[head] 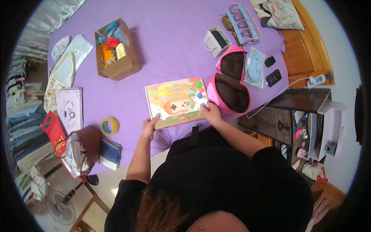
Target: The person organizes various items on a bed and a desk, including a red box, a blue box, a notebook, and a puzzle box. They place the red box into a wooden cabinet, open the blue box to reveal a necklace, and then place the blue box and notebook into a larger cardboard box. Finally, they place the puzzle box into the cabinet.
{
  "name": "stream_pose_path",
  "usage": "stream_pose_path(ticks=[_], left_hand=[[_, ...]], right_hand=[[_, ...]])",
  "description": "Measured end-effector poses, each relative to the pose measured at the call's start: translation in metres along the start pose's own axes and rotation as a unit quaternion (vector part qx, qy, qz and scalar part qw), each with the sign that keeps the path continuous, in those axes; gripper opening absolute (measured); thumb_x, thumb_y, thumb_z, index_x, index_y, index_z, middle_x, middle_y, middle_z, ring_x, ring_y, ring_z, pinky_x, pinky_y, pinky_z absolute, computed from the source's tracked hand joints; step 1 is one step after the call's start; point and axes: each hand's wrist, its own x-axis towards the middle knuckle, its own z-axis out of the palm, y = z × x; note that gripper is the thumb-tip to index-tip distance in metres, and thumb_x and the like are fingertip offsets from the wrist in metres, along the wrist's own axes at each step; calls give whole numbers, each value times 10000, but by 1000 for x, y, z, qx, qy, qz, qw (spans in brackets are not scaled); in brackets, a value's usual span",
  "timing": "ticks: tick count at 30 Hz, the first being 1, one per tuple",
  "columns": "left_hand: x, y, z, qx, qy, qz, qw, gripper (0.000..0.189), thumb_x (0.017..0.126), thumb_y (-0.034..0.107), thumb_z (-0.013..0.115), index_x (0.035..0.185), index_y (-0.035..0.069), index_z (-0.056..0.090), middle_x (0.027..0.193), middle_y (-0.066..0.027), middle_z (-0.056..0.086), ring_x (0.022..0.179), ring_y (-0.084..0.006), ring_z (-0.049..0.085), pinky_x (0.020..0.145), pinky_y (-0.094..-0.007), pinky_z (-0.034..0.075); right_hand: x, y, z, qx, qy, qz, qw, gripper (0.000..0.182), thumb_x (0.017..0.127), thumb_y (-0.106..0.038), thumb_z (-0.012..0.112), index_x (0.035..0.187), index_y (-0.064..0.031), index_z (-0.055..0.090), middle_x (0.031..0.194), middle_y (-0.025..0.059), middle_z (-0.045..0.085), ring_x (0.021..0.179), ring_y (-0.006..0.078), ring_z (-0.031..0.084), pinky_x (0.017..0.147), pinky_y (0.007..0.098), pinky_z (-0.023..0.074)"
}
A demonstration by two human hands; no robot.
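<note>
A flat cardboard box [177, 101] with a colourful game-controller print and lettering lies between my hands over the bed's near edge. My left hand [149, 127] grips its lower left corner, thumb on top. At its right side my right hand [212, 113] holds the other edge, thumb also on top; the fingers beneath are hidden. Just right of the box sits an open pink bag [214, 94] with a dark brown lining. Up and to the left stands an open cardboard carton [123, 68] filled with colourful packages.
On the purple bedsheet [171, 37] are a roll of yellow tape [109, 126], a brown woven bag [89, 139], a pink illustrated box [70, 110], a white paper bag [213, 43], a blue eye mask [254, 65] and two phones. A white cable [268, 101] runs to a power strip [316, 81].
</note>
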Motion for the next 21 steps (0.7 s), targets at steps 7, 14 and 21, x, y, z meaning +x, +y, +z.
stream_pose_path(ticks=[7, 14, 21], left_hand=[[6, -27, -50, -42, 14, -25, 999, 473, 816, 396, 633, 1098, 24, 554, 918, -45, 610, 802, -151, 561, 744, -306, 424], [33, -73, -88, -97, 23, -134, 986, 703, 781, 614, 563, 1150, 18, 505, 984, -134, 566, 892, -291, 533, 735, -429, 460], [30, -79, -35, -320, 28, -49, 946, 541, 846, 473, 574, 1229, 104, 476, 1191, -41, 542, 1066, -211, 524, 873, -323, 447]], right_hand=[[-40, 9, -22, 73, -46, 189, 978, 517, 797, -310, 661, 1168, 12, 502, 1063, 171, 575, 926, 251, 576, 775, 380, 472], [-19, 27, 4, 337, -231, 372, 833, 802, 759, -392, 710, 1320, 21, 313, 1260, 234, 405, 1165, 358, 437, 960, 483, 386], [-13, 23, 51, 430, -156, 392, 798, 369, 738, -277, 758, 1003, -68, 609, 969, 39, 615, 895, 155, 559, 791, 294, 466]])
